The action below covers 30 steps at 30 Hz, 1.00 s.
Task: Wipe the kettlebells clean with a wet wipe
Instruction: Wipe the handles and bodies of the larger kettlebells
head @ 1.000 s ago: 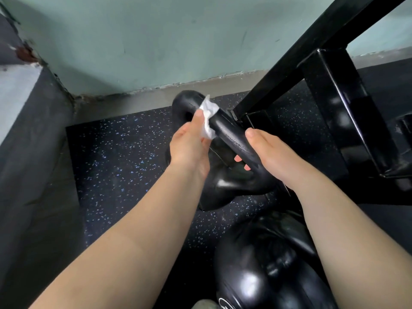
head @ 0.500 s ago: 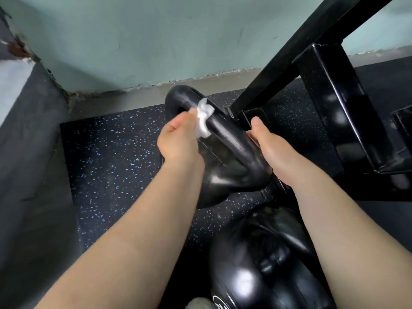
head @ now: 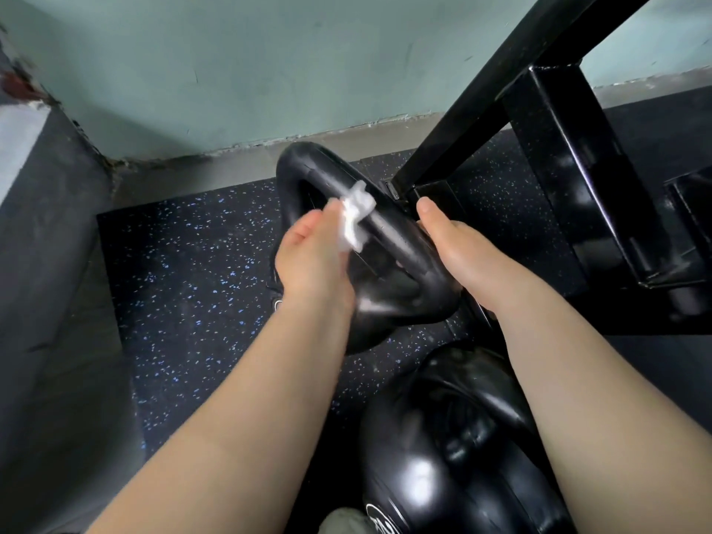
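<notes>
Left hand holding one wipe, right hand gripping farther of two kettlebells

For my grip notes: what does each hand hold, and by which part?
Left hand pinches the wipe by one end, pressing it on the kettlebell handle; right hand grips that handle's near end.

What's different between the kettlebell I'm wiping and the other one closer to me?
The far kettlebell is gripped at its handle by the right hand, and the left hand presses a white wipe on it; the near kettlebell has no hand or wipe on it. The near kettlebell shows a white round mark low on its side; the far kettlebell shows none. Both are glossy black.
</notes>
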Each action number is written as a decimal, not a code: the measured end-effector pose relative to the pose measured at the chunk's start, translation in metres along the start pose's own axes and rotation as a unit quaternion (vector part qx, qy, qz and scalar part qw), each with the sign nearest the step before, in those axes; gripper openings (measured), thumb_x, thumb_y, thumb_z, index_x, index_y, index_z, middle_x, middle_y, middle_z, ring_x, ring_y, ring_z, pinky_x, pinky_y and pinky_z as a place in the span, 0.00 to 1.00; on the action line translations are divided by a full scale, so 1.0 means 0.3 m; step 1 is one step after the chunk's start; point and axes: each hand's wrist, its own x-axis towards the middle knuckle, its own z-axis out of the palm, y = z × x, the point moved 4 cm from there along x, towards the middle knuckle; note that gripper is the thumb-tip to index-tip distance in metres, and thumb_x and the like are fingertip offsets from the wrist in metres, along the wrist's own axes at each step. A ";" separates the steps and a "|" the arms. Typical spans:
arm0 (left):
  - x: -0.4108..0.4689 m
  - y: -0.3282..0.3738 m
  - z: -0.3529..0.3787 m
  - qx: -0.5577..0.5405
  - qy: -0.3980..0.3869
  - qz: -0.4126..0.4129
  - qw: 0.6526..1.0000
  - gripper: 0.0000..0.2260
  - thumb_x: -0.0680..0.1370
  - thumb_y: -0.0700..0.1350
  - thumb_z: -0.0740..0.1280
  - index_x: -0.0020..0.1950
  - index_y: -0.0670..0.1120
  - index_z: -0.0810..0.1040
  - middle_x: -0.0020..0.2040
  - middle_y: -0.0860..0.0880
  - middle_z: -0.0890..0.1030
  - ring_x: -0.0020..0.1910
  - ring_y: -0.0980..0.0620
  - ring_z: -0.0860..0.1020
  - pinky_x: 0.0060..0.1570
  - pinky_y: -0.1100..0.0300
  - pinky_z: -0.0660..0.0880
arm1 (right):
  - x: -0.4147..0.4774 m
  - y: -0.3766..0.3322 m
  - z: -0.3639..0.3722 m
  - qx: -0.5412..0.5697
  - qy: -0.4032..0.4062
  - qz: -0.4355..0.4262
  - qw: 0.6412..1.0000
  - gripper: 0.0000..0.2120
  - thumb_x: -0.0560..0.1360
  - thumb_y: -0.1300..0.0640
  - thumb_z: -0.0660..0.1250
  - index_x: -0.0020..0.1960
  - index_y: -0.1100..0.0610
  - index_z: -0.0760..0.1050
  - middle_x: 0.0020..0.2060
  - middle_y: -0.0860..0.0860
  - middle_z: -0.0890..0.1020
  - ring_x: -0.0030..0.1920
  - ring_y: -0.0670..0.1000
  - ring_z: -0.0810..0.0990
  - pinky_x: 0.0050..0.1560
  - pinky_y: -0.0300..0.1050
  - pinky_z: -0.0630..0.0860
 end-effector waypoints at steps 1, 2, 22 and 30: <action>0.016 0.025 0.002 -0.003 -0.001 0.023 1.000 0.08 0.74 0.41 0.65 0.36 0.44 0.72 0.20 0.56 0.76 0.24 0.59 0.75 0.29 0.68 0.73 | 0.000 -0.001 0.001 -0.004 0.000 -0.003 1.000 0.29 0.75 0.37 0.46 0.70 0.51 0.61 0.71 0.51 0.65 0.71 0.51 0.62 0.70 0.49 0.57; 0.017 0.034 0.007 0.004 -0.001 0.029 1.000 0.08 0.75 0.42 0.65 0.36 0.43 0.73 0.21 0.56 0.76 0.27 0.57 0.75 0.34 0.65 0.76 | 0.000 -0.005 0.002 -0.008 0.000 -0.008 1.000 0.28 0.76 0.38 0.46 0.70 0.51 0.61 0.71 0.50 0.65 0.71 0.51 0.61 0.70 0.49 0.57; -0.018 0.308 -0.085 0.171 0.038 0.348 0.921 0.14 0.72 0.33 0.66 0.51 0.51 0.75 0.46 0.56 0.78 0.36 0.71 0.76 0.46 0.76 0.72 | -0.006 -0.111 0.051 -0.140 0.011 -0.126 0.982 0.15 0.76 0.45 0.56 0.60 0.49 0.65 0.43 0.43 0.74 0.43 0.46 0.74 0.43 0.44 0.70; 0.106 0.226 0.065 0.544 -0.220 0.479 0.654 0.17 0.75 0.46 0.56 0.53 0.39 0.79 0.55 0.39 0.81 0.59 0.43 0.76 0.62 0.62 0.61 | 0.022 -0.117 0.071 -0.229 0.116 -0.132 0.957 0.14 0.73 0.41 0.57 0.47 0.51 0.66 0.33 0.46 0.73 0.35 0.50 0.72 0.32 0.44 0.63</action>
